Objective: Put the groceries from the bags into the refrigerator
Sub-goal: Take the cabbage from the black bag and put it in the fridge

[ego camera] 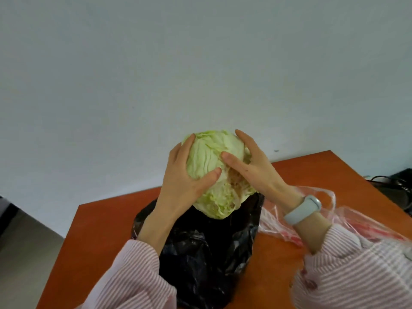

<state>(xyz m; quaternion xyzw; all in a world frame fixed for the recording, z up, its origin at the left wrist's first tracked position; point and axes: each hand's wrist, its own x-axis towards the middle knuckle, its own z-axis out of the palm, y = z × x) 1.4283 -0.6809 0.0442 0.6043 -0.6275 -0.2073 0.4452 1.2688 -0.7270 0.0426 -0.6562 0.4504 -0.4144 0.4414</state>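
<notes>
I have my left hand (178, 186) and right hand (252, 166) cupped with fingers spread around the round pale-green cabbage head (214, 175), held above the crumpled black plastic bag (200, 253) on the orange wooden table (316, 172). It looks bulky and loose-leaved, browned at the cut stem facing me. I reckon an outer leaf could peel away and the head slide out.

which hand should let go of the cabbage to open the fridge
Left, marginally. The right hand spreads wider over the cabbage; the left hand cups one side. The fridge isn't visible.
</notes>
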